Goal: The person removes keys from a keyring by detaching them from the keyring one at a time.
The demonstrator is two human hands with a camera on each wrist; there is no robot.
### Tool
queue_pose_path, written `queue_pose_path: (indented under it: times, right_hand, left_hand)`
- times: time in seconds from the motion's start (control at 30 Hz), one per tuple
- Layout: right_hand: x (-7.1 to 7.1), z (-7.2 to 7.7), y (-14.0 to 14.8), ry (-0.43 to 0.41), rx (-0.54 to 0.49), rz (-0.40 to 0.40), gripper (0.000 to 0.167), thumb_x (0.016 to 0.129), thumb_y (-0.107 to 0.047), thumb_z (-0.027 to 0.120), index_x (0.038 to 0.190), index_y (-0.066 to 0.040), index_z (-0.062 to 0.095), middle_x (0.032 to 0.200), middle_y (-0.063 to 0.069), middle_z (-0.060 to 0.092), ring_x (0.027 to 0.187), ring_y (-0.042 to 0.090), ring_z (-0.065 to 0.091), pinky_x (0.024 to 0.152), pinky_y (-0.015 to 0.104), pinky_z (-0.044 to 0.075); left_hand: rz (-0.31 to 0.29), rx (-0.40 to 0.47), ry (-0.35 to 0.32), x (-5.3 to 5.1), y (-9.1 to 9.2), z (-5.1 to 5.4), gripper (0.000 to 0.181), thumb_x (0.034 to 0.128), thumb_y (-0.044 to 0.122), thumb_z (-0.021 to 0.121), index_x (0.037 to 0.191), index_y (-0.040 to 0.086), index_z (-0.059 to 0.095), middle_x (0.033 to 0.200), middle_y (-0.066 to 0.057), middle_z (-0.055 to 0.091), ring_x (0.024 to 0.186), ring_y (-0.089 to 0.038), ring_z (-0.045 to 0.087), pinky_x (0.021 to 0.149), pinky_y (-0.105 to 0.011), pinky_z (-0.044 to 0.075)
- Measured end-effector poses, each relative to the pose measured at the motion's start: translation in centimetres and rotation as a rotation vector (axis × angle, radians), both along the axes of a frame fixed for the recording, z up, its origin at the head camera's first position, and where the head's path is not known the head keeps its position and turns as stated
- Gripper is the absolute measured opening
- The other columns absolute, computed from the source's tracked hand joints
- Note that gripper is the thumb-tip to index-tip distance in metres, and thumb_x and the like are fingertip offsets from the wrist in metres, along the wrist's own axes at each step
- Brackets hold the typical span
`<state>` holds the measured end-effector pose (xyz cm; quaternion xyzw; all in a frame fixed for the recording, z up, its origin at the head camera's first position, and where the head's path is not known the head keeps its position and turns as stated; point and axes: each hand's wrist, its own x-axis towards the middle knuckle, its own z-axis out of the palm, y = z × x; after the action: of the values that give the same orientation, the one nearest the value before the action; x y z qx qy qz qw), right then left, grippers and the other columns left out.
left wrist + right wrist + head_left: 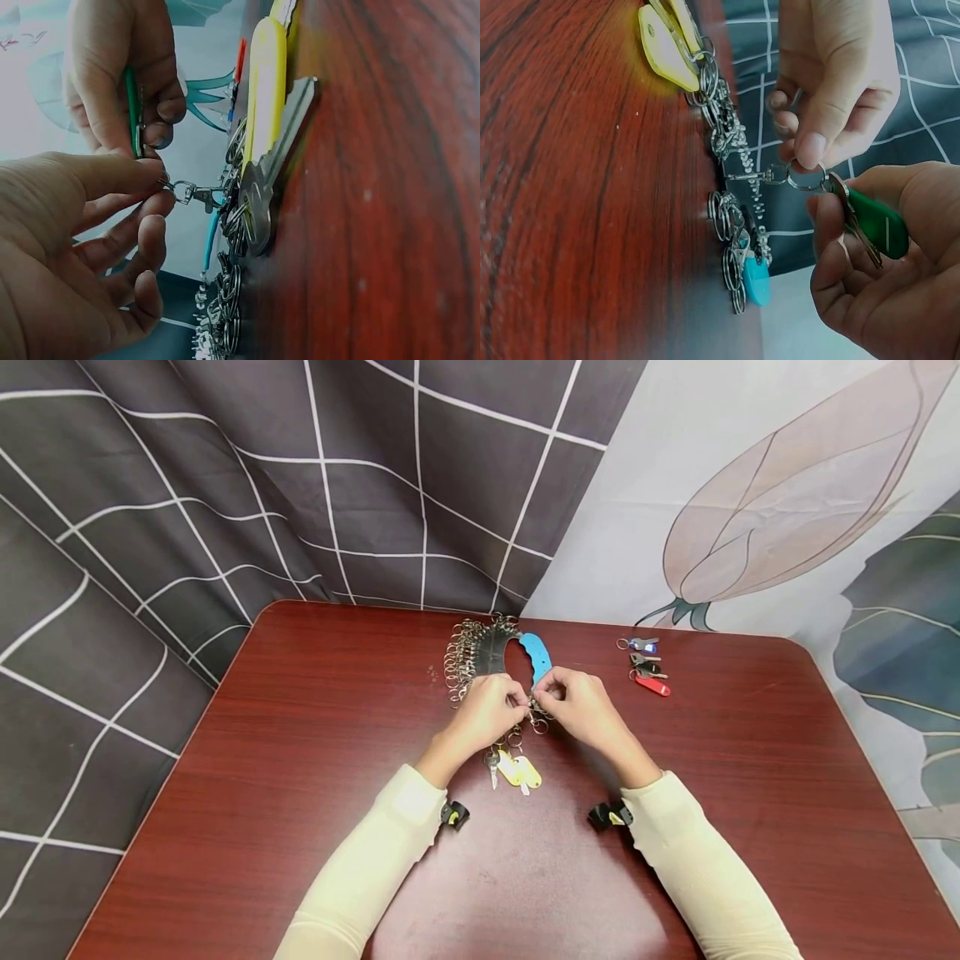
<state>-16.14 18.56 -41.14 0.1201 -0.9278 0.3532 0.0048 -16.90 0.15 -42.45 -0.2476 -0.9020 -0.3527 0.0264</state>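
- The key holder [491, 652], a dark curved band with a blue handle [538, 662], lies on the table [300, 760], with both hands at its near side.
- Over the near side of the key holder, the left hand [489, 710] pinches a metal ring [790, 178] between thumb and finger; the ring joins a small clip [762, 177] that leads down to the key holder.
- Beside it, the right hand [581, 702] has its fingers curled round a green tag [885, 226] and a key [868, 244], held against that ring.
- Done, by the look of it: two yellow tags [528, 772] with keys, nearest the person, seem fastened to rings of the key holder.
- Under way: the green tag and key appear to be going onto the ring; how far they are threaded I cannot tell.
- Left, it seems: a blue tag [649, 647], a red tag [653, 684] and a dark tag [647, 667] lie with keys well to the right of the key holder, while many bare rings [452, 672] line its left side.
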Motion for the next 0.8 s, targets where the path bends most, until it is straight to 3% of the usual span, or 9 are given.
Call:
queue_pose_path:
  times: [0.27,0.43,0.8]
  right_hand:
    - [-0.08,-0.04,-0.04,-0.034,-0.011,0.009,0.006,0.096,-0.015,0.069,0.093,-0.012,0.074,0.082,0.001,0.075,0.077,0.013,0.066,0.072,0.03,0.05]
    - [-0.05,-0.02,-0.14,-0.05,-0.031,0.018,0.007,0.097,-0.015,0.069,0.093,-0.012,0.074,0.083,0.001,0.076,0.077,0.012,0.067,0.07,0.029,0.049]
    - [0.05,0.04,-0.17,-0.015,-0.036,0.029,0.005,0.096,-0.013,0.07,0.093,-0.012,0.074,0.082,0.002,0.076,0.076,0.013,0.065,0.069,0.028,0.049]
  left_hand:
    - [0.004,-0.059,0.007,0.0,-0.13,-0.05,0.008,0.0864,0.015,0.082,0.079,0.014,0.08,0.081,0.0,0.071,0.079,-0.018,0.067,0.081,-0.032,0.053]
    - [0.016,-0.017,-0.007,0.1,0.02,-0.05,0.01,0.0878,0.015,0.08,0.079,0.012,0.079,0.081,-0.001,0.071,0.077,-0.017,0.066,0.078,-0.029,0.052]
    - [0.109,0.01,-0.008,0.18,0.3,-0.38,0.007,0.082,0.011,0.076,0.076,0.015,0.077,0.077,0.002,0.069,0.072,-0.013,0.064,0.072,-0.027,0.052]
